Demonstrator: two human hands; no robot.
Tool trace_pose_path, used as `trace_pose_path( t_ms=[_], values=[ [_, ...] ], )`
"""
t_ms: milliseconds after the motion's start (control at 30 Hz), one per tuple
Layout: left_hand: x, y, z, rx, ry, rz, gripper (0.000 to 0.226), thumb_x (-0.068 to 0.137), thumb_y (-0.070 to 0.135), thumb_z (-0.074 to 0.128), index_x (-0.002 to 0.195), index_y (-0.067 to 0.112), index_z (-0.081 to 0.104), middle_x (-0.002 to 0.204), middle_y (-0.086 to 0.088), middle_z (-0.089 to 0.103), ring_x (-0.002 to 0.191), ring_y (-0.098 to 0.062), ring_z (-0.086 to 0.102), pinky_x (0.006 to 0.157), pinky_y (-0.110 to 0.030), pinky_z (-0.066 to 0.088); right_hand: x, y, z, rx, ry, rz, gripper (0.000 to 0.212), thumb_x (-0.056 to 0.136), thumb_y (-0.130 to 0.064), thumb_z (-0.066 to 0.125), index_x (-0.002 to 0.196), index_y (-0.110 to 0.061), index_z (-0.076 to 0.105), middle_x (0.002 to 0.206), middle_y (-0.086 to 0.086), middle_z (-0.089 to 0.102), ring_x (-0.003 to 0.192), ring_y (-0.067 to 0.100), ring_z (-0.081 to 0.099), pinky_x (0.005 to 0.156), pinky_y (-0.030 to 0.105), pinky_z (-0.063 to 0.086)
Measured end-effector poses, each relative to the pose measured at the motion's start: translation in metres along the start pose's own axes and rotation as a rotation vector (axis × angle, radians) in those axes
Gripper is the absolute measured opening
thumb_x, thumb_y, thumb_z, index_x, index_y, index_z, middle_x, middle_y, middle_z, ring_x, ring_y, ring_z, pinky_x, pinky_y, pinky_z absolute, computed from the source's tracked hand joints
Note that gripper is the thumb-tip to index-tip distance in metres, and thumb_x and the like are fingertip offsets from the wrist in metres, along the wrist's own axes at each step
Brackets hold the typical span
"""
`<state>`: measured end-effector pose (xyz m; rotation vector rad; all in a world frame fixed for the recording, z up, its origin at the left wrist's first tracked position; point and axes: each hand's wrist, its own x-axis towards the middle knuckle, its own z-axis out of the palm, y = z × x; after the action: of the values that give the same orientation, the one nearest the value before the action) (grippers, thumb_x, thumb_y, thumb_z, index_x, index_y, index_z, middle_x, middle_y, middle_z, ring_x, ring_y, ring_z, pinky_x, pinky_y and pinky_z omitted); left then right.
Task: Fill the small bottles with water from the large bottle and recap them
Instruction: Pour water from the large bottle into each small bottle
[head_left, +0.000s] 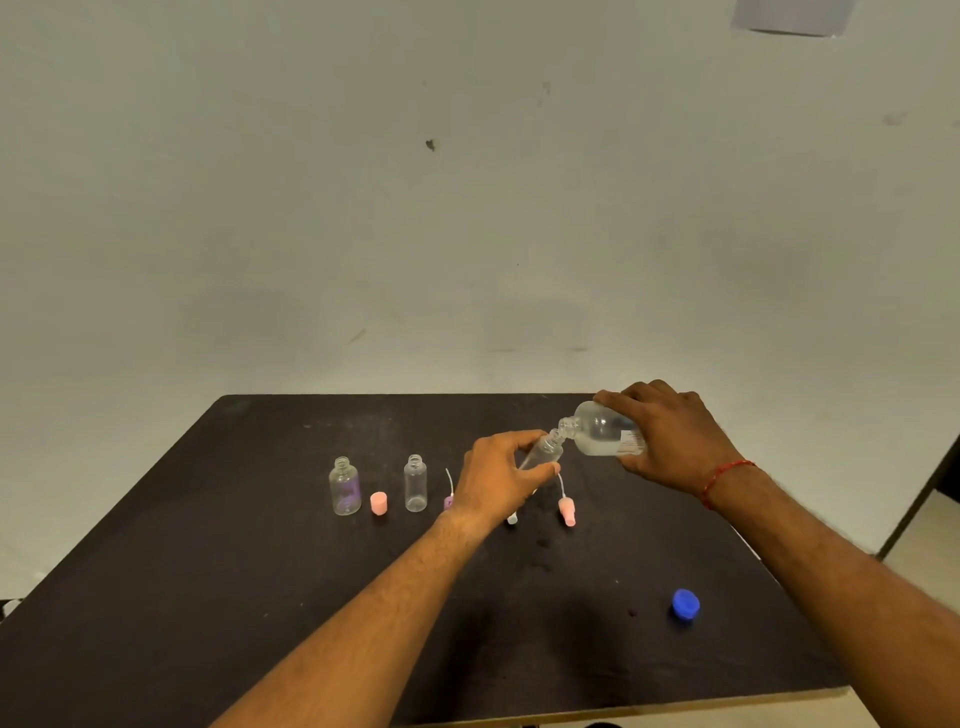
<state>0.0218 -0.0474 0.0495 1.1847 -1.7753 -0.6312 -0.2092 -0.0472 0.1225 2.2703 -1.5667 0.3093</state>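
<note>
The left hand (498, 475) grips a tilted small bottle (543, 453) above the counter (260, 597); the right hand (670, 441), at its two o'clock, clasps the tipped large bottle (602, 428), mouth to mouth. A round bottle (344, 486) and a slim bottle (415, 483) stand uncapped at nine o'clock, the blue cap (685, 604) at five.

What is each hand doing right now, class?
Left hand: grips a small clear plastic bottle, tilted.
Right hand: grips the large clear plastic bottle, tipped toward it.

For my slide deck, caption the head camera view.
Right hand tips the large bottle into a small bottle gripped by the left hand.
</note>
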Motion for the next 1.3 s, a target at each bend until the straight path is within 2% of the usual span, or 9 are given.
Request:
trace_pose_path(
  t_ms=[333, 433, 567, 700, 767, 900, 1033, 1133, 1300],
  values=[
    [0.004, -0.001, 0.007, -0.021, -0.004, -0.008, 0.036, 0.085, 0.037, 0.078, 0.120, 0.035, 0.071, 0.106, 0.016, 0.073, 0.068, -0.004, 0.064, 0.074, -0.035, 0.062, -0.010, 0.001, 0.005, 0.101, -0.003, 0.036, 0.075, 0.073, -0.045, 0.072, 0.139, -0.034, 0.039, 0.127, -0.005, 0.058, 0.114, 0.019, 0.053, 0.093, 0.041, 0.046],
    [0.005, -0.003, 0.012, -0.039, 0.000, -0.013, 0.041, 0.084, 0.039, 0.078, 0.124, 0.034, 0.069, 0.111, 0.015, 0.073, 0.072, -0.004, 0.064, 0.075, -0.036, 0.062, -0.017, 0.000, 0.012, 0.155, -0.030, 0.088, 0.077, 0.074, -0.049, 0.073, 0.140, -0.031, 0.038, 0.128, -0.004, 0.059, 0.112, 0.020, 0.056, 0.095, 0.041, 0.048],
    [0.007, -0.007, 0.020, -0.059, 0.009, -0.049, 0.041, 0.084, 0.039, 0.079, 0.124, 0.036, 0.069, 0.112, 0.014, 0.073, 0.073, -0.004, 0.066, 0.067, -0.032, 0.061, -0.028, 0.001, 0.022, 0.276, -0.021, 0.174, 0.075, 0.074, -0.050, 0.076, 0.137, -0.028, 0.041, 0.124, -0.003, 0.062, 0.106, 0.019, 0.061, 0.091, 0.033, 0.050],
    [0.007, -0.014, 0.032, -0.071, -0.008, -0.098, 0.041, 0.087, 0.034, 0.077, 0.127, 0.030, 0.067, 0.117, 0.012, 0.070, 0.088, -0.010, 0.069, 0.060, -0.023, 0.055, -0.039, 0.003, 0.037, 0.457, -0.010, 0.289, 0.074, 0.071, -0.046, 0.081, 0.133, -0.027, 0.044, 0.124, -0.003, 0.062, 0.104, 0.019, 0.061, 0.083, 0.027, 0.049],
    [0.008, -0.021, 0.040, -0.067, -0.013, -0.131, 0.043, 0.088, 0.032, 0.076, 0.129, 0.028, 0.065, 0.118, 0.011, 0.069, 0.098, -0.011, 0.069, 0.060, -0.024, 0.056, -0.044, 0.003, 0.044, 0.524, 0.004, 0.333, 0.075, 0.070, -0.044, 0.083, 0.132, -0.026, 0.045, 0.125, -0.001, 0.062, 0.104, 0.019, 0.061, 0.084, 0.027, 0.048],
    [0.011, -0.036, 0.054, -0.087, -0.012, -0.198, 0.043, 0.088, 0.025, 0.076, 0.129, 0.023, 0.064, 0.119, 0.006, 0.068, 0.105, -0.013, 0.066, 0.045, -0.025, 0.054, -0.054, 0.003, 0.056, 0.632, 0.058, 0.419, 0.075, 0.067, -0.040, 0.087, 0.128, -0.023, 0.047, 0.122, 0.001, 0.063, 0.103, 0.020, 0.061, 0.086, 0.029, 0.049],
    [0.017, -0.050, 0.065, -0.084, -0.006, -0.260, 0.039, 0.088, 0.024, 0.076, 0.124, 0.023, 0.063, 0.117, 0.006, 0.069, 0.099, -0.013, 0.068, 0.042, -0.031, 0.055, -0.062, 0.001, 0.069, 0.730, 0.080, 0.495, 0.076, 0.065, -0.035, 0.088, 0.128, -0.023, 0.047, 0.125, 0.001, 0.062, 0.106, 0.021, 0.060, 0.090, 0.029, 0.048],
    [0.021, -0.061, 0.071, -0.082, -0.016, -0.296, 0.032, 0.087, 0.023, 0.076, 0.117, 0.024, 0.064, 0.113, 0.003, 0.071, 0.083, -0.015, 0.072, 0.042, -0.036, 0.056, -0.067, 0.000, 0.076, 0.772, 0.082, 0.531, 0.077, 0.066, -0.034, 0.088, 0.130, -0.022, 0.047, 0.127, 0.001, 0.061, 0.109, 0.022, 0.059, 0.094, 0.033, 0.048],
    [0.025, -0.073, 0.078, -0.042, -0.040, -0.327, 0.030, 0.089, 0.025, 0.075, 0.116, 0.026, 0.062, 0.115, 0.002, 0.069, 0.073, -0.020, 0.071, 0.041, -0.030, 0.053, -0.070, 0.002, 0.086, 0.806, 0.093, 0.544, 0.076, 0.066, -0.036, 0.088, 0.129, -0.024, 0.047, 0.128, 0.000, 0.060, 0.110, 0.019, 0.058, 0.095, 0.034, 0.048]
  ],
)
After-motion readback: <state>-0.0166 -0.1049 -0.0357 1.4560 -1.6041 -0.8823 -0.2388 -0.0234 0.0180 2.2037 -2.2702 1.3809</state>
